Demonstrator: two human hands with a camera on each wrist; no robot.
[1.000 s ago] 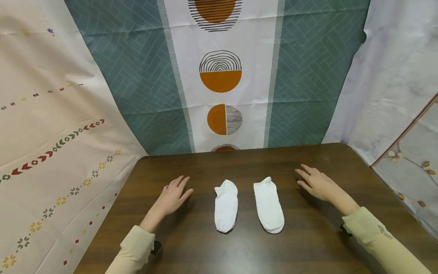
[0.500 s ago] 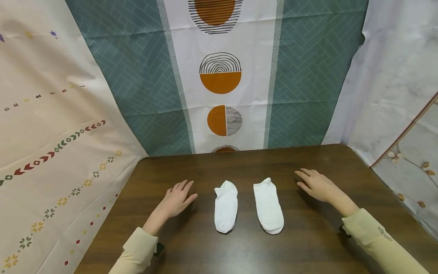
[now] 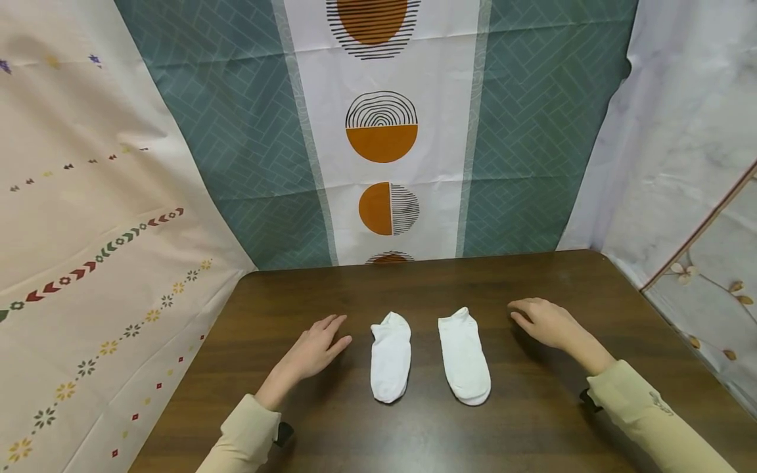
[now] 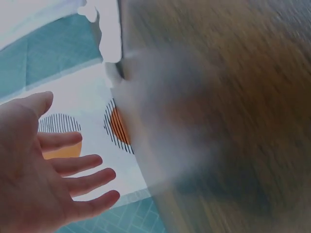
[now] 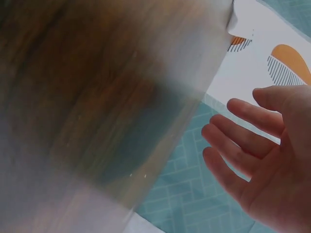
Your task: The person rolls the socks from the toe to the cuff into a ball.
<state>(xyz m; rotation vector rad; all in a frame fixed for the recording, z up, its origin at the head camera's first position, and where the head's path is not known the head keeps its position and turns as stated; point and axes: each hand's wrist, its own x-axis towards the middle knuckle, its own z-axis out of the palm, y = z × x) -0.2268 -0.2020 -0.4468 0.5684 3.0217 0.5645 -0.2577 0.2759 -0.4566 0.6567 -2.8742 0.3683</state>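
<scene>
Two white ankle socks lie side by side on the brown table in the head view. The left sock (image 3: 391, 358) has its cuff toward the back edge; so does the right sock (image 3: 464, 358), which slants slightly. My left hand (image 3: 313, 351) hovers over the wood left of the socks, fingers extended and thumb apart. Farther from the pair, my right hand (image 3: 545, 322) is to the right, its fingers loosely bent. Both palms show bare in the wrist views, the left hand (image 4: 43, 174) with spread fingers, the right hand (image 5: 262, 141) with relaxed ones.
The dark wooden table (image 3: 414, 440) ends at the back against a teal and white curtain (image 3: 384, 72) with orange circles. A cream patterned cloth (image 3: 89, 263) hangs at left, a white marbled cloth (image 3: 680, 164) at right.
My left hand has moved right and slightly nearer me, closer to the left sock. My right hand's fingers have drawn together and bent a little. The socks have not moved.
</scene>
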